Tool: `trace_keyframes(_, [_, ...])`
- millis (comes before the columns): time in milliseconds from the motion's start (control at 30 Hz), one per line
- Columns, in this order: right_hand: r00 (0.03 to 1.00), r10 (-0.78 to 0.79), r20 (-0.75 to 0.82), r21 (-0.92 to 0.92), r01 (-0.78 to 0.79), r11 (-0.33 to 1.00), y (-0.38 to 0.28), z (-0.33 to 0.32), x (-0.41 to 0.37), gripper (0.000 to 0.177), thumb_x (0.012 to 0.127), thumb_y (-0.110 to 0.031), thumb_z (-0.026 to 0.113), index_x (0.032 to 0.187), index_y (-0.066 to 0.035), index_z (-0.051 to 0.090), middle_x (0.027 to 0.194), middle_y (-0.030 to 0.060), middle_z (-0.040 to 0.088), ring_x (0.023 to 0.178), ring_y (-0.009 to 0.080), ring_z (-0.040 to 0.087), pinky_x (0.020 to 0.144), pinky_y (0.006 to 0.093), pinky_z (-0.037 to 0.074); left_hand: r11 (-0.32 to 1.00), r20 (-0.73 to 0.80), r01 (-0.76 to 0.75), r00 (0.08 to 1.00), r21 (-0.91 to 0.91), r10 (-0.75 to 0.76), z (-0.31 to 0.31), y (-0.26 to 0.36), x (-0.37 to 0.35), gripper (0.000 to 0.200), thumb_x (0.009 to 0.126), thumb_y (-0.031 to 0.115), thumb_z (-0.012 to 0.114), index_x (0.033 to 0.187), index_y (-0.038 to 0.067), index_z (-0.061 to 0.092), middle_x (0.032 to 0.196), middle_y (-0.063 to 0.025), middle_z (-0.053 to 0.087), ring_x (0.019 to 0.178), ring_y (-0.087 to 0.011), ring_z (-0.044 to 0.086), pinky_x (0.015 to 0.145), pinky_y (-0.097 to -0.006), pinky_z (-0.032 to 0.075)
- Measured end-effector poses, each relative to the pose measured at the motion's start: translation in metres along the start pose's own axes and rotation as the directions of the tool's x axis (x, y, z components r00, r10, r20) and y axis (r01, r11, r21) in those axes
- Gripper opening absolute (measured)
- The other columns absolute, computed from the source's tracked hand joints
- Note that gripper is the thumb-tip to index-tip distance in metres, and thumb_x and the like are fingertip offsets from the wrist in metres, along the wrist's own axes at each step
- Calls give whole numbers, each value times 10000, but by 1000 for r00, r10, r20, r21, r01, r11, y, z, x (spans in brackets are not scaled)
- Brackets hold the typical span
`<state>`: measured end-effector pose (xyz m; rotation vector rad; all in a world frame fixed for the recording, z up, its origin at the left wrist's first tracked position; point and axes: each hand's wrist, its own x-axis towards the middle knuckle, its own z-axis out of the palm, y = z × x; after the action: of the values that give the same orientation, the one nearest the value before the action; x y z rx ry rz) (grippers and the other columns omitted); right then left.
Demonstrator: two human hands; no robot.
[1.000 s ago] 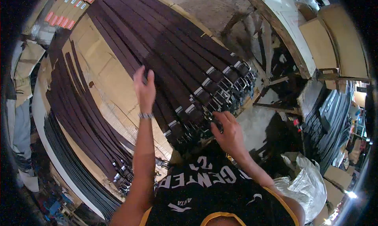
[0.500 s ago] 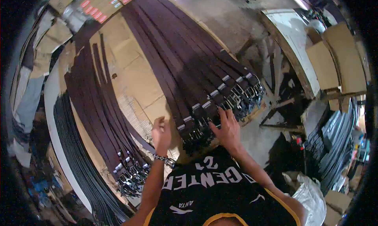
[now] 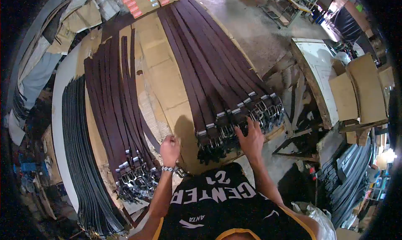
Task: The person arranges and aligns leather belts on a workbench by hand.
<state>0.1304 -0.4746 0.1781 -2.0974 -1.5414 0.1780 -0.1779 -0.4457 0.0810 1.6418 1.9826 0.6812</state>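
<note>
Dark brown belts [image 3: 209,68] lie side by side in a long row, with their metal buckles [image 3: 228,125] bunched at the near end. Over these buckles is my right hand [image 3: 252,141], its thumb and fingers apart and the fingertips at the buckle ends. My left hand [image 3: 170,151] hovers left of the row above the cardboard, fingers curled together. Whatever they may hold is too small to make out. A second group of brown belts [image 3: 111,102] lies to the left, its buckles [image 3: 136,175] in a heap near my left forearm.
Black straps [image 3: 81,156] hang along the left table edge. Cardboard [image 3: 165,89] covers the tabletop between the belt groups. Small boxes [image 3: 140,3] are stacked at the far end. On the right stand a white-topped table [image 3: 316,68], an open carton [image 3: 356,91] and more dark straps [image 3: 347,177].
The camera view has tilted up, showing more of the far end. My left hand's fingers have curled in more. My right hand stays at the buckles, its fingers slightly shifted.
</note>
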Motion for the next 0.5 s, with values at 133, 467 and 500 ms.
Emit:
trace_keyframes(133, [1000,-4,-26,2,4,1000,4,3,1,556,803,-328,763,1202,25,601,1006,209,611,910,404,631,760,468,516,956,31,-84,995,-282,96,12,111,63,324,897,231,605,1085,-29,654,932,-222,700,867,-394,681,745,-450,532])
trace_keyframes(467, [1000,14,-12,27,-13,1000,-4,-12,20,554,794,-384,759,1162,10,629,987,175,600,883,374,631,718,446,535,975,177,-180,972,128,156,194,158,277,728,958,477,451,1478,-19,332,1569,-185,294,1474,-318,224,1145,-545,266])
trace_keyframes(500, [1000,17,9,36,-18,999,-5,-14,22,563,813,-414,735,1177,-2,614,1007,173,597,894,375,631,713,447,542,986,262,-110,962,124,75,194,166,285,798,973,546,381,1522,-13,229,1618,-155,178,1513,-284,88,1178,-569,157])
